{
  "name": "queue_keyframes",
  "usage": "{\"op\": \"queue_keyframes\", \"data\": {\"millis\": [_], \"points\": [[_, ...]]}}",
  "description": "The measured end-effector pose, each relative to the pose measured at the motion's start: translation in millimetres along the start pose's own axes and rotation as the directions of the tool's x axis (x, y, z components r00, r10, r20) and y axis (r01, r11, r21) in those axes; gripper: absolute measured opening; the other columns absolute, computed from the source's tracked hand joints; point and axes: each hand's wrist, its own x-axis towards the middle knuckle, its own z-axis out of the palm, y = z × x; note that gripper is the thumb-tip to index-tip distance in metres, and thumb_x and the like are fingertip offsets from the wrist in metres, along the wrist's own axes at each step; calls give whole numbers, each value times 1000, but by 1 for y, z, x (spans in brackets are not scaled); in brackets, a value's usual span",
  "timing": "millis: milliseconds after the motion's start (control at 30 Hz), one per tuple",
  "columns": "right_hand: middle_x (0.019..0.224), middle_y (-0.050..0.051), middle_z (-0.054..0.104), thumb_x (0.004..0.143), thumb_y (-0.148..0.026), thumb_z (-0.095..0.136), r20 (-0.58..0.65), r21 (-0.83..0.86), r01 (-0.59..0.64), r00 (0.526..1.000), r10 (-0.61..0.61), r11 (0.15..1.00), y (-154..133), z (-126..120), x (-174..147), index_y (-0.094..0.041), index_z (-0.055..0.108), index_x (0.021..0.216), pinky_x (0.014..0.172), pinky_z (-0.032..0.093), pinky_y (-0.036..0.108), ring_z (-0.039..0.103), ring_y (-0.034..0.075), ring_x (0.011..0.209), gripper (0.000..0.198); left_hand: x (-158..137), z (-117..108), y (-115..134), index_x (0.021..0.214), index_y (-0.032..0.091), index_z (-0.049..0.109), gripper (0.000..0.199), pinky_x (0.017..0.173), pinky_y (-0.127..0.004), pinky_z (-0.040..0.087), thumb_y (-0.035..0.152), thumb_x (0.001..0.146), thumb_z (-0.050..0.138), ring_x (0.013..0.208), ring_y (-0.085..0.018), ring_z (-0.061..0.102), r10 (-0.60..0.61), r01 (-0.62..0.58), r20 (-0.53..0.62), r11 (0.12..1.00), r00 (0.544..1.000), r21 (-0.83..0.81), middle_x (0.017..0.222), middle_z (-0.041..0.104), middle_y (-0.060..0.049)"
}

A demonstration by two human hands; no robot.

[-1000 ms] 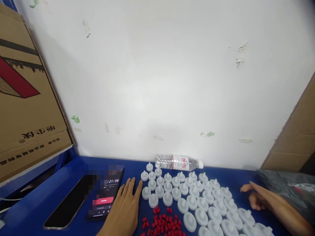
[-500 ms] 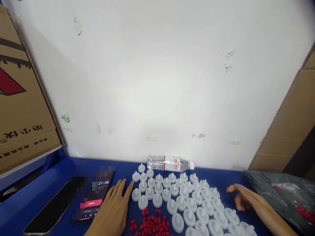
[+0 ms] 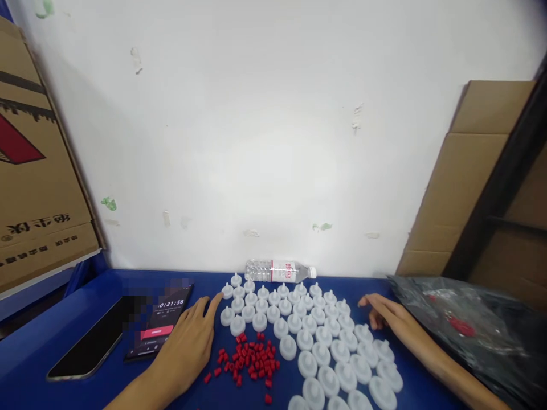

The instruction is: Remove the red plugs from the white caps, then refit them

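My left hand [image 3: 191,336] lies flat on the blue table, fingers stretched out, with the index fingertip next to the leftmost white plastic discs. Many round white discs [image 3: 305,339], each with a short stem pointing up, stand spread over the middle and right. A loose heap of small red caps [image 3: 255,360] lies to the right of my left hand. My right hand [image 3: 378,310] rests on its side to the right of the discs, index finger extended and the other fingers loosely bent, holding nothing visible.
A clear water bottle [image 3: 280,271] lies against the white wall [image 3: 265,142]. Two phones, one dark [image 3: 92,347] and one with a lit timer [image 3: 160,324], lie at left. A dark plastic bag [image 3: 470,319] holds red pieces at right. Cardboard [image 3: 461,188] stands behind it.
The view has shifted down and to the right, showing more of the table and bag. Both hands stay resting in about the same places beside the discs.
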Motion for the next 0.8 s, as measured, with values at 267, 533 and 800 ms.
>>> {"op": "queue_keyframes", "data": {"millis": [267, 533, 800], "points": [[60, 0, 59, 92, -75, 40, 85, -40, 72, 994, -69, 997, -16, 3, -11, -18, 66, 99, 66, 46, 33, 58, 20, 63, 63, -3, -17, 8, 154, 9, 35, 62, 105, -49, 43, 5, 92, 29, 129, -32, 53, 18, -17, 36, 999, 999, -48, 141, 52, -22], [64, 1, 61, 93, -74, 38, 120, -100, 107, 988, -95, 989, -22, 2, -17, -17, 69, 104, 67, 46, 33, 60, 20, 66, 67, -8, -23, 11, 145, 13, 40, 56, 99, -44, 44, 5, 90, 33, 124, -30, 55, 32, -31, 29, 999, 999, -37, 133, 54, -19], [66, 2, 60, 98, -69, 31, 197, -263, 194, 970, -144, 945, -37, -2, -25, -20, 72, 105, 67, 45, 33, 60, 21, 68, 65, -10, -33, 14, 126, 15, 49, 40, 93, -43, 45, 7, 90, 33, 111, -29, 59, 61, -58, 51, 997, 997, -54, 123, 54, -15]]}}
